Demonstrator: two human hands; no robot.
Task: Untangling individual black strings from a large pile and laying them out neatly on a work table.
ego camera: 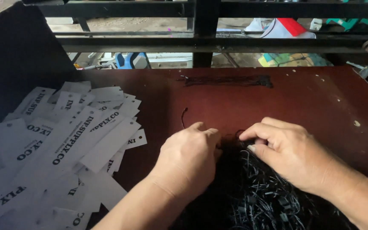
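We look down on a dark red desk (311,98) where our two bare hands meet at the top edge of a heap of black string loops (260,191) with small plastic fasteners, which lies at the near edge of the desk, between and under our forearms. Our left hand (188,159) rests knuckles up on the heap's left side, fingers curled narrow against the strings; whether it grips one we cannot tell. Our right hand (288,151) comes in from the right with thumb and forefinger pinched narrow on a thin black loop at the heap's top, just beside the left hand's fingertips. One loose black string (183,117) curls on the bare wood just above the left hand. Farther back, near the far edge, a neat bundle of black strings (228,81) lies stretched out flat, well apart from the heap. To the left, a wide spread of white paper tags (64,145) with black print and punched holes overlaps in a loose pile against a dark side panel (13,55). Black metal bars (205,34) cross beyond the desk.
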